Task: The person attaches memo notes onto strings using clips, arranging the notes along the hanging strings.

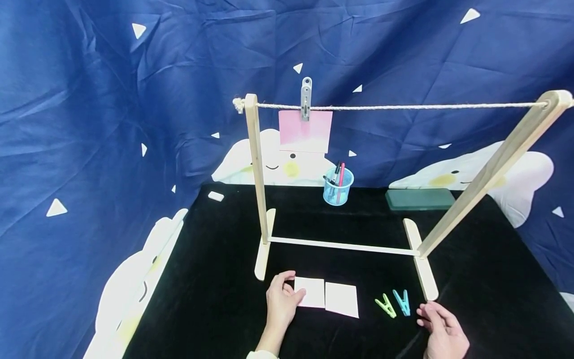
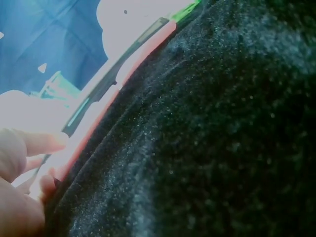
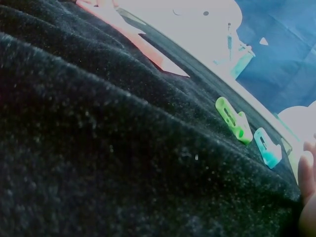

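Note:
My left hand (image 1: 281,297) is at the left end of a pale square sticky note (image 1: 311,293). Its thumb lies over the note's face and its fingers are at the left edge; the left wrist view shows the fingers (image 2: 58,143) pinching it. Beside it on the right lies a second pale sticky note (image 1: 342,299). My right hand (image 1: 443,330) has loosely curled fingers and holds nothing, close to the front end of the rack's right foot. Left of that hand lie a blue clothespin (image 1: 402,302) and a green clothespin (image 1: 385,305), also seen in the right wrist view.
A wooden rack (image 1: 343,246) stands behind the notes, with a rope (image 1: 426,106) strung across its top. A grey clip (image 1: 306,97) holds a pink sheet (image 1: 306,137) on the rope. Farther back are a pen cup (image 1: 337,192), a green case (image 1: 420,199) and a white block (image 1: 216,196).

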Available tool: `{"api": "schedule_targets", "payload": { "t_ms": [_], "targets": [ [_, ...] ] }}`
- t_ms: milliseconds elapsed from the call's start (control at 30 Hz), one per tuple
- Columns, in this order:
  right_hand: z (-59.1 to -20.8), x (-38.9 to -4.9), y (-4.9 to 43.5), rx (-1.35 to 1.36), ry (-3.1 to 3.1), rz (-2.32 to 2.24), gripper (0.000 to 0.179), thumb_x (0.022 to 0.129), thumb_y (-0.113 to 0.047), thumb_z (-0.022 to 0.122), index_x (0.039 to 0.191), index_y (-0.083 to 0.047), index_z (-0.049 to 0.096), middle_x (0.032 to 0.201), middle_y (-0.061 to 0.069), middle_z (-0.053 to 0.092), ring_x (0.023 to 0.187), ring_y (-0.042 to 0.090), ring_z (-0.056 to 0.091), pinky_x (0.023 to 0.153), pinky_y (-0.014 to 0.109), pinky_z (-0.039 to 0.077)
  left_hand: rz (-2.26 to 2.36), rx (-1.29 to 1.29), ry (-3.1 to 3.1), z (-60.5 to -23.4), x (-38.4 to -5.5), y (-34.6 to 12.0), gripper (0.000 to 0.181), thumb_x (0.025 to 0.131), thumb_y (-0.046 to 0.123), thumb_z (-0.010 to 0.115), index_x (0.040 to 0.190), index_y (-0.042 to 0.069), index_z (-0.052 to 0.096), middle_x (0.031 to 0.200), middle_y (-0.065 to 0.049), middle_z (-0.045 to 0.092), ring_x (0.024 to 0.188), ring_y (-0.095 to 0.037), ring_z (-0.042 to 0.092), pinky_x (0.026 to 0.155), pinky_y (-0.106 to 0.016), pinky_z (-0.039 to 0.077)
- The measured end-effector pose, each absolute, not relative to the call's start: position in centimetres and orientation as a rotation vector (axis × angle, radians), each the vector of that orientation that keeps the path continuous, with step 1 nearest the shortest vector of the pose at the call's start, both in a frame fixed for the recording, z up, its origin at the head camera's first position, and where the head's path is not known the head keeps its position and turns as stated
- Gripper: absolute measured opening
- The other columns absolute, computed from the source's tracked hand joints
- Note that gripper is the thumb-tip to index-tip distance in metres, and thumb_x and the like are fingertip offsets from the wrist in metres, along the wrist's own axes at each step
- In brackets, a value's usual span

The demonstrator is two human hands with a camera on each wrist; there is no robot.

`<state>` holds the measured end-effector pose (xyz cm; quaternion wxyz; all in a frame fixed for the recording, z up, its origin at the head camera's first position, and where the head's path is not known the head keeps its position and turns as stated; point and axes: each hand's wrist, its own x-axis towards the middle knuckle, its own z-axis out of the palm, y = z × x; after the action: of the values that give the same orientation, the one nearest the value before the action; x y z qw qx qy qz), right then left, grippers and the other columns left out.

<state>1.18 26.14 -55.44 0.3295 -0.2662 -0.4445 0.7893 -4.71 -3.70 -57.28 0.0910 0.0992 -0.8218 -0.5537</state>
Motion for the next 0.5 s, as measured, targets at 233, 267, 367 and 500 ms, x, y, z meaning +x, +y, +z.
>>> {"api": "schedule_targets", "payload": {
  "t_ms": [233,267,367,500],
  "targets": [
    [-55.45,1.18,26.3,-0.719,-1.166,2.073,0.013,0.088,0.011,0.067,0.085,0.002,0.075,0.068,0.003,0.075,0.054,0.01,0.069,0.046,0.019,0.051,-1.622,0.286,-2.485,-56.82,-5.08,-3.88,0.047,0.069,0.0,0.088,0.111,0.011,0.071,0.099,-0.002,0.068,0.057,0.001,0.05,0.055,-0.018,0.045],
    [-55.46,1.15,26.32,-0.722,-1.167,2.072,0.011,0.088,0.011,0.068,0.085,0.003,0.075,0.068,0.003,0.075,0.054,0.01,0.069,0.046,0.019,0.051,-1.608,0.283,-2.49,-56.74,-5.15,-3.91,0.046,0.069,-0.001,0.087,0.11,0.011,0.071,0.098,-0.002,0.068,0.057,0.001,0.05,0.056,-0.018,0.045],
    [-55.53,1.01,26.3,-0.726,-1.186,2.058,0.007,0.087,0.011,0.07,0.086,0.006,0.075,0.069,0.003,0.075,0.054,0.01,0.069,0.046,0.019,0.051,-1.575,0.293,-2.5,-56.55,-5.37,-3.9,0.043,0.069,-0.003,0.086,0.107,0.011,0.072,0.095,-0.002,0.07,0.057,0.002,0.05,0.056,-0.018,0.045],
    [-55.75,0.92,26.18,-0.723,-1.234,2.028,0.006,0.086,0.011,0.071,0.088,0.007,0.075,0.068,0.001,0.075,0.055,0.009,0.069,0.046,0.018,0.051,-1.565,0.347,-2.508,-56.39,-5.52,-3.76,0.037,0.07,-0.005,0.083,0.103,0.01,0.073,0.09,-0.001,0.07,0.057,0.001,0.051,0.056,-0.019,0.045]
  ]
}}
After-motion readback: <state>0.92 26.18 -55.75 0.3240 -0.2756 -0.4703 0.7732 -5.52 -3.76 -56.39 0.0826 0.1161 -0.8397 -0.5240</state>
